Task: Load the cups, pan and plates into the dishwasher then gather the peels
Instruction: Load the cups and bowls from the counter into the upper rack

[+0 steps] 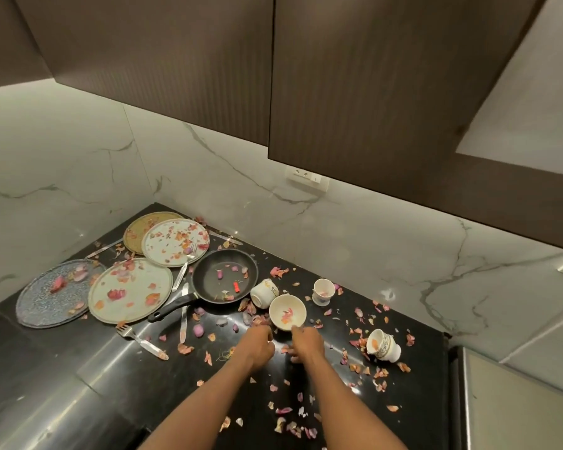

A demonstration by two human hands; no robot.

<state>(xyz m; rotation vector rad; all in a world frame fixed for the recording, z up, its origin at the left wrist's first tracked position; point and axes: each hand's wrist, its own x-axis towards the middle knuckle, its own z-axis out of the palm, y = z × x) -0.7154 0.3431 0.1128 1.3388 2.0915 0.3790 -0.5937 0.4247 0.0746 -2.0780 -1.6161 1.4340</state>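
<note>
On the black counter [306, 394], four cups stand or lie: a white cup [287, 312] tilted toward me with peels inside, one tipped over [264, 292] by the pan, one upright [323, 291], and a patterned one on its side [382, 345] at the right. The black pan [225, 276] holds a few peels. Peel-strewn plates [130, 290] [175, 242] lie left, beside a blue glass plate [54, 292] and a woven gold one [143, 228]. My right hand [306, 344] touches the tilted cup's near rim with its fingertips. My left hand [260, 349] rests curled beside it. Onion peels [293, 427] litter the counter.
A fork [142, 342] and a knife [184, 315] lie near the pan handle [173, 308], and another fork [184, 267] leans on a plate. Dark wall cabinets [355, 92] hang low overhead. A marble backsplash [355, 241] with a socket [306, 177] closes the corner.
</note>
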